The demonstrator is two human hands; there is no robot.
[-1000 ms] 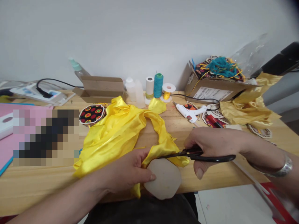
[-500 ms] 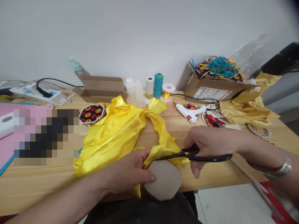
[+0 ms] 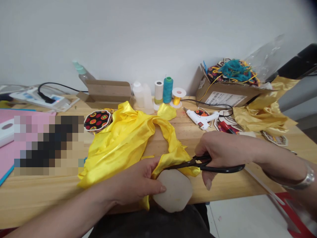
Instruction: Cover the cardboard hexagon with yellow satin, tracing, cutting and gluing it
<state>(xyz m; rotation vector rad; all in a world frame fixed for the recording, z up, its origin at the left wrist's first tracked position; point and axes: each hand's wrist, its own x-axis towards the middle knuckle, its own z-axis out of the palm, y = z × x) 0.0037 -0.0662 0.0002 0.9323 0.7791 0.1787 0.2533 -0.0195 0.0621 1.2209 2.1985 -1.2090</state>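
1 R hand (image 3: 224, 153) gripping black scissors (image 3: 223, 169)

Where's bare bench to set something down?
Bare wood between the yellow satin and the hot glue gun, and right of the pale disc below the scissors. Crowded: back right, around the cardboard box and gold fabric.

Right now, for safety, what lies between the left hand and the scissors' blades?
A fold of yellow satin separates the left hand from the scissors' blades, in the head view.
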